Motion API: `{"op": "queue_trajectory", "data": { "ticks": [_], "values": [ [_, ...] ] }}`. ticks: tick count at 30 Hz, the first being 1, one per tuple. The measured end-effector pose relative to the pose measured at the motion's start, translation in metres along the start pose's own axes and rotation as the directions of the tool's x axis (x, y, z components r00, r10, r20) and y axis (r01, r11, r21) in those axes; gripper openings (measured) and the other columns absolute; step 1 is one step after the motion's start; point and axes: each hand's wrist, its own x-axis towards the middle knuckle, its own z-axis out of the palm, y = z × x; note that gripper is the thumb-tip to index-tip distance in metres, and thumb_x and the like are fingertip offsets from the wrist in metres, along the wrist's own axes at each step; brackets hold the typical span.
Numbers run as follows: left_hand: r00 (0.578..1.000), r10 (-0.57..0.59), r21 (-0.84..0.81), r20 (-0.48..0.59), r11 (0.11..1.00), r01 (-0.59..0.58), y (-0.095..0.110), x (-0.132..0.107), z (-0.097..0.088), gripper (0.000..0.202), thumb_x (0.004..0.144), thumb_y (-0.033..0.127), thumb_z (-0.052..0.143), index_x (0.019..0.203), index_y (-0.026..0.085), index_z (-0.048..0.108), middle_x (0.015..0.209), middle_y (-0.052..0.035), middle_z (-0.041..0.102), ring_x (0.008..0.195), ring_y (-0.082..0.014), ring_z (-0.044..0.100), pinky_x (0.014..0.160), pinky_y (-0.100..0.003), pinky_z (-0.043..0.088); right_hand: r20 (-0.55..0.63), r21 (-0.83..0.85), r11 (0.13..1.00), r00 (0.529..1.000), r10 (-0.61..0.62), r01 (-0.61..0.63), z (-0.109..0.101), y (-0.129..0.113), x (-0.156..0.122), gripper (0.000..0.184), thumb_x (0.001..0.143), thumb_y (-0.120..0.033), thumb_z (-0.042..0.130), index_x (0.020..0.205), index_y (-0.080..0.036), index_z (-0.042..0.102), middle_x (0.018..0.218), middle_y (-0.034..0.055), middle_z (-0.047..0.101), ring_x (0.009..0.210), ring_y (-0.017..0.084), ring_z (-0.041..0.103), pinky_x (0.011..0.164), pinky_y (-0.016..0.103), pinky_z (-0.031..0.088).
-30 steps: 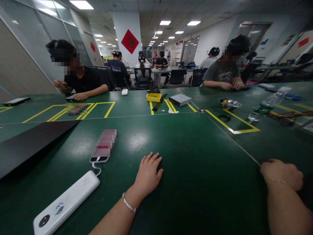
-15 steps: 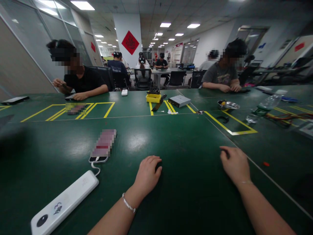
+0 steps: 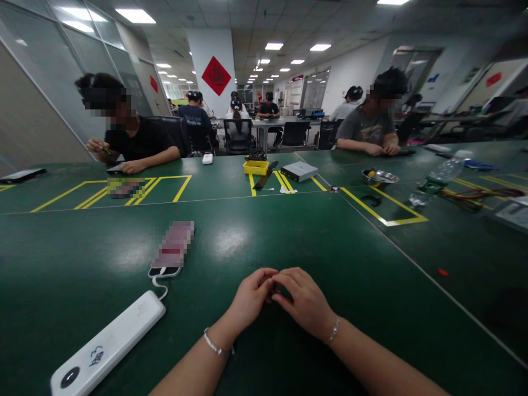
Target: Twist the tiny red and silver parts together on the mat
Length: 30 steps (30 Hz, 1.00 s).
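Observation:
My left hand (image 3: 250,297) and my right hand (image 3: 304,300) meet at the fingertips just above the green table (image 3: 231,245). The left fingers are curled in, thumb against the forefinger. On the right, the fingers bend over toward the left fingertips, with the thumb beneath them. Whatever may be between the fingers is hidden. Left of my hands lies a phone (image 3: 173,245) with a blurred screen. A short white cable (image 3: 160,283) joins it to a long white power bank (image 3: 109,341).
A yellow tray (image 3: 256,167) with black cables stands beyond, near a grey box (image 3: 299,171). Further right are a metal bowl (image 3: 385,177), a plastic bottle (image 3: 439,179) and a small red piece (image 3: 443,272). Two people (image 3: 140,137) (image 3: 365,129) sit across the table.
My right hand has moved left across the table and now touches my left hand. The left hand has stayed nearly in place, its fingers drawn in more.

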Motion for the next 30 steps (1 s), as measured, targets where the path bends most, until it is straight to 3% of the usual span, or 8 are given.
{"op": "queue_trajectory", "data": {
  "ticks": [3, 5, 9, 13, 16, 20, 23, 30],
  "values": [
    [0.995, -0.081, -0.207, -0.058, 0.976, 0.068, -0.001, 0.003, -0.005, 0.021, 0.077, 0.032, 0.049, 0.091, 0.016, 0.050, 0.085, -0.0046, 0.063, 0.063, -0.0100, 0.058, 0.047, -0.018, 0.038, -0.046, -0.201, 0.970, 0.990, 0.132, -0.139, -0.029, 0.048, -0.006, 0.030, 0.081, -0.030, 0.042, 0.105, -0.018, 0.053, 0.102, 0.0095, 0.055, 0.097, 0.021, 0.047, 0.086, 0.037, 0.037],
    [0.989, -0.121, -0.299, -0.086, 0.950, 0.090, -0.001, 0.005, -0.008, 0.023, 0.076, 0.037, 0.051, 0.084, 0.016, 0.049, 0.078, -0.0033, 0.063, 0.055, -0.0077, 0.056, 0.041, -0.015, 0.033, -0.161, -0.383, 0.856, 0.938, 0.308, -0.347, -0.054, 0.094, -0.020, 0.035, 0.080, -0.030, 0.040, 0.107, -0.013, 0.054, 0.107, 0.0143, 0.051, 0.102, 0.026, 0.044, 0.087, 0.041, 0.035],
    [0.984, -0.152, -0.419, -0.097, 0.903, 0.098, -0.002, 0.008, -0.013, 0.030, 0.077, 0.046, 0.047, 0.071, 0.017, 0.045, 0.044, 0.0078, 0.043, 0.031, -0.0016, 0.029, 0.032, -0.014, 0.014, -0.427, -0.468, 0.431, 0.624, 0.654, -0.772, -0.101, 0.186, -0.075, 0.049, 0.078, -0.035, 0.037, 0.118, -0.008, 0.049, 0.118, 0.0261, 0.040, 0.114, 0.039, 0.030, 0.082, 0.054, 0.027],
    [0.986, -0.161, -0.498, -0.047, 0.859, 0.117, -0.001, 0.008, -0.015, 0.026, 0.078, 0.042, 0.046, 0.072, 0.017, 0.044, 0.046, 0.0075, 0.041, 0.033, -0.0019, 0.027, 0.032, -0.014, 0.012, -0.359, -0.238, 0.165, 0.245, 0.901, -0.957, -0.124, 0.241, -0.132, 0.053, 0.072, -0.037, 0.039, 0.121, -0.019, 0.047, 0.120, 0.0259, 0.037, 0.112, 0.044, 0.031, 0.066, 0.053, 0.030],
    [0.984, -0.177, -0.537, -0.027, 0.833, 0.135, 0.002, 0.006, -0.017, 0.010, 0.074, 0.024, 0.051, 0.076, 0.017, 0.044, 0.061, 0.0032, 0.052, 0.044, -0.0035, 0.043, 0.037, -0.013, 0.023, -0.327, -0.152, 0.101, 0.146, 0.934, -0.983, -0.129, 0.257, -0.148, 0.043, 0.063, -0.026, 0.048, 0.105, -0.022, 0.058, 0.111, 0.0240, 0.042, 0.105, 0.042, 0.039, 0.058, 0.047, 0.031],
    [0.975, -0.224, -0.535, -0.006, 0.824, 0.186, 0.005, 0.005, -0.019, 0.018, 0.067, 0.011, 0.054, 0.083, 0.016, 0.045, 0.088, -0.0051, 0.061, 0.056, -0.0052, 0.051, 0.044, -0.015, 0.031, -0.371, -0.164, 0.127, 0.180, 0.911, -0.978, -0.132, 0.259, -0.145, 0.021, 0.055, -0.016, 0.052, 0.073, -0.021, 0.064, 0.086, 0.0208, 0.048, 0.093, 0.039, 0.045, 0.054, 0.045, 0.028],
    [0.971, -0.238, -0.494, -0.021, 0.847, 0.197, 0.005, 0.005, -0.019, 0.022, 0.069, 0.016, 0.057, 0.086, 0.015, 0.045, 0.101, -0.0114, 0.060, 0.055, -0.0050, 0.051, 0.043, -0.016, 0.031, -0.372, -0.191, 0.197, 0.257, 0.892, -0.962, -0.130, 0.250, -0.134, 0.018, 0.058, -0.016, 0.051, 0.071, -0.019, 0.064, 0.080, 0.0198, 0.049, 0.085, 0.034, 0.048, 0.054, 0.043, 0.029],
    [0.981, -0.094, -0.148, -0.167, 0.987, 0.069, 0.006, 0.008, -0.015, 0.021, 0.070, 0.029, 0.058, 0.083, 0.016, 0.048, 0.076, -0.0033, 0.064, 0.045, -0.0050, 0.044, 0.040, -0.017, 0.026, -0.304, -0.051, 0.635, 0.618, 0.725, -0.770, -0.071, 0.159, -0.057, 0.021, 0.068, -0.029, 0.050, 0.080, -0.015, 0.061, 0.084, 0.0091, 0.054, 0.078, 0.020, 0.051, 0.070, 0.036, 0.038]
  ]
}}
